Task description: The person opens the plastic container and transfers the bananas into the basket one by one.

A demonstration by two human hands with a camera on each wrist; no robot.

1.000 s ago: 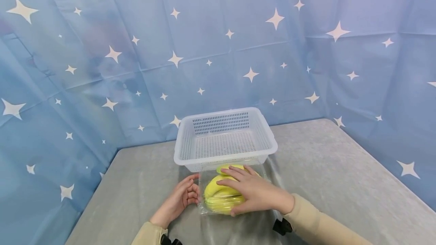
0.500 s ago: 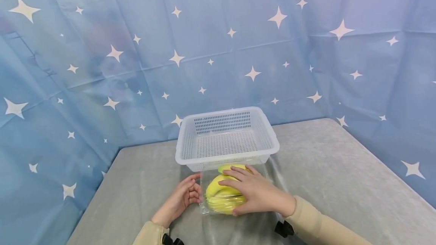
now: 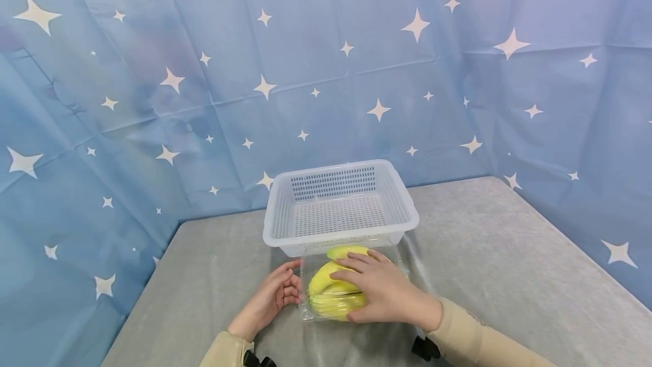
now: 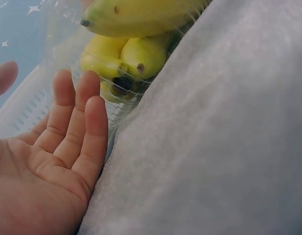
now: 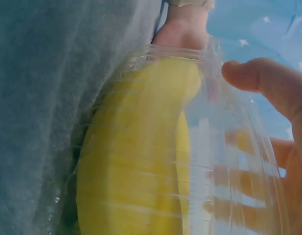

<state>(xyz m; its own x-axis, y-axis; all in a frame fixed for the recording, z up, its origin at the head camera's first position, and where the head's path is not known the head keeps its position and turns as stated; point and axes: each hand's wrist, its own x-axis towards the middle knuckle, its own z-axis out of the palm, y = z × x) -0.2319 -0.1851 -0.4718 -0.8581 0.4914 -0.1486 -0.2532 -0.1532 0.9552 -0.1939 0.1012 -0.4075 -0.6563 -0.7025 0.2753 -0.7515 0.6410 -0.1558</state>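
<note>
Clear box of bananas [image 3: 333,293]: on table [image 3: 509,254], touching basket [image 3: 338,208] near side | right hand [image 3: 379,290]: fingers spread flat over lid | left hand [image 3: 270,299]: relaxed fingers against left wall | advice: keep both sides braced, level.

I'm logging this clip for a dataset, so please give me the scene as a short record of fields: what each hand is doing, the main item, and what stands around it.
main item: clear plastic box holding yellow bananas
right hand: lies over the box top, fingers spread, thumb at its near edge
left hand: open beside the box's left side, fingertips at its wall
basket: white, perforated, nothing in it, just behind the box
surface: grey table
backdrop: blue cloth with white stars
</note>
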